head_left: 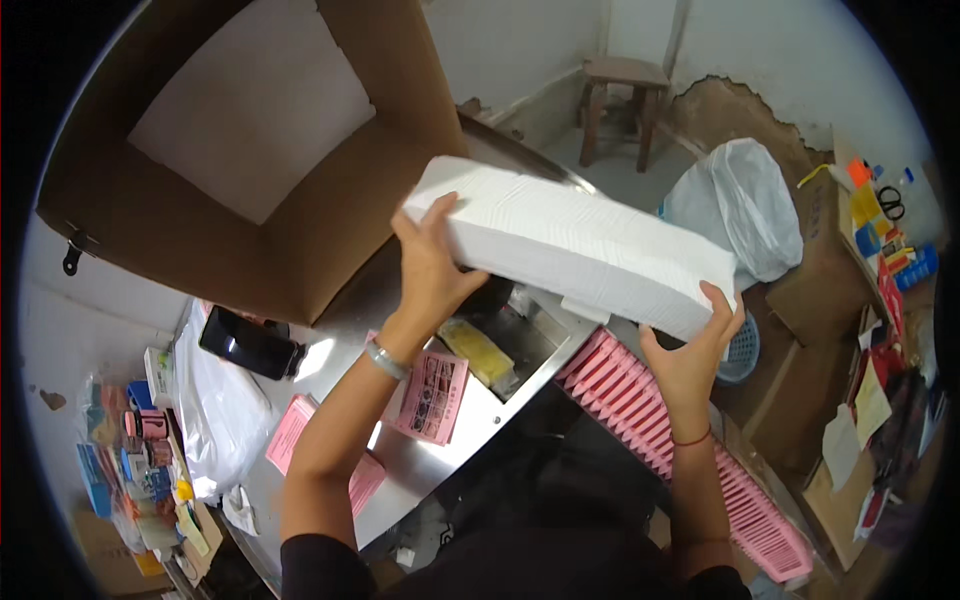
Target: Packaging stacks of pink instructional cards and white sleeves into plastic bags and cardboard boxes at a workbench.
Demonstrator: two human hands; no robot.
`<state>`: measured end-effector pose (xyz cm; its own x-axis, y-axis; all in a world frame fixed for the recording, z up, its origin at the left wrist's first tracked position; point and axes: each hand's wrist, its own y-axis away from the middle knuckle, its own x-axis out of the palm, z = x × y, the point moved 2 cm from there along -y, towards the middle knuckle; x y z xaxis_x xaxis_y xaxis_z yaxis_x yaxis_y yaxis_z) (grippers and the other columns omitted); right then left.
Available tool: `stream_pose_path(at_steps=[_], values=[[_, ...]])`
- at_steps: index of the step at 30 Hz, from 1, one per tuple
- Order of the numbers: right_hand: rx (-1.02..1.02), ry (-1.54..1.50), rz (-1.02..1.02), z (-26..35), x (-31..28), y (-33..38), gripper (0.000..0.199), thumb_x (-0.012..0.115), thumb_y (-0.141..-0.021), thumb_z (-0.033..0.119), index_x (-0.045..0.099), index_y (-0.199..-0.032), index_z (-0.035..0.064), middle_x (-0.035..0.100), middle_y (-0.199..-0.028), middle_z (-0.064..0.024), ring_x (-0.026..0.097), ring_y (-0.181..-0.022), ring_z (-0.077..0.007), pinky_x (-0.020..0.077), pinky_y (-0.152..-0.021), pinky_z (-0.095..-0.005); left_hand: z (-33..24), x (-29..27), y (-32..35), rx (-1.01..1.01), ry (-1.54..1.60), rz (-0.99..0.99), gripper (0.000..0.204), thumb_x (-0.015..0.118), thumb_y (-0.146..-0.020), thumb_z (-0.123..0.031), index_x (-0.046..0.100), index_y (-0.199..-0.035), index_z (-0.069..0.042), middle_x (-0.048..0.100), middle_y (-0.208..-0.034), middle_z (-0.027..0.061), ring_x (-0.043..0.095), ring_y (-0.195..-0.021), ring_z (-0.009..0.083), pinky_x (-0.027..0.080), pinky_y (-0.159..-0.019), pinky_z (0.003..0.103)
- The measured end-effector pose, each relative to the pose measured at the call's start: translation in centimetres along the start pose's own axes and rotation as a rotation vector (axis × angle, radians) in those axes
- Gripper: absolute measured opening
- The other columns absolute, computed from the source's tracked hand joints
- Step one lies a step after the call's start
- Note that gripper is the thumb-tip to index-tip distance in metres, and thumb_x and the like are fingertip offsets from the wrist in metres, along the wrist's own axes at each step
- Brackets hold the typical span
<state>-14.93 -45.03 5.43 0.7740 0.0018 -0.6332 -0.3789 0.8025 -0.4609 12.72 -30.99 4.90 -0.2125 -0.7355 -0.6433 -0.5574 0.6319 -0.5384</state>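
Note:
A long white stack of folded tissue paper (590, 235) is held up in the air between my two hands, tilted down toward the right. My left hand (430, 270) grips its left end, fingers over the top and thumb beneath the near side. At the opposite end, my right hand (695, 355) has thumb and fingers clamped round the corner. Below the stack is a metal worktable (455, 455) with a recess, where a yellow packet (478, 355) lies. Pink printed sheets (432, 397) rest beside the recess, close to my left forearm.
A big open cardboard box (330, 240) stands at the far left. Near it are a black phone (250, 342) and white plastic bag (215, 420). Right of the table are a row of pink folded pieces (690, 450), a blue basket (740, 350), a bagged bin (745, 210) and a wooden stool (625, 75).

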Motion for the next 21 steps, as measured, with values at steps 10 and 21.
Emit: stream_pose_path(at_steps=[10, 21], values=[[0.204, -0.869, -0.075, -6.6, 3.1, 2.7, 0.045, 0.062, -0.075, -0.004, 0.05, -0.118, 0.0041, 0.037, -0.128, -0.0115, 0.037, -0.126, -0.0251, 0.0283, -0.106, -0.035, 1.6, 4.6, 0.1, 0.003, -0.013, -0.026, 0.081, 0.079, -0.061, -0.015, 0.04, -0.131, -0.003, 0.038, -0.13, 0.0256, 0.04, -0.124, 0.0417, 0.04, -0.102, 0.045], [0.118, -0.641, -0.065, -5.4, 3.6, 2.4, 0.047, 0.063, -0.072, -0.003, 0.053, -0.117, 0.0045, 0.032, -0.139, -0.02, 0.038, -0.129, -0.0306, 0.0325, -0.105, -0.0378, -1.7, 5.3, 0.9, -0.272, 0.289, -0.105, 0.078, 0.077, -0.074, -0.027, 0.036, -0.129, 0.008, 0.036, -0.133, 0.025, 0.041, -0.121, 0.0372, 0.038, -0.101, 0.043]])
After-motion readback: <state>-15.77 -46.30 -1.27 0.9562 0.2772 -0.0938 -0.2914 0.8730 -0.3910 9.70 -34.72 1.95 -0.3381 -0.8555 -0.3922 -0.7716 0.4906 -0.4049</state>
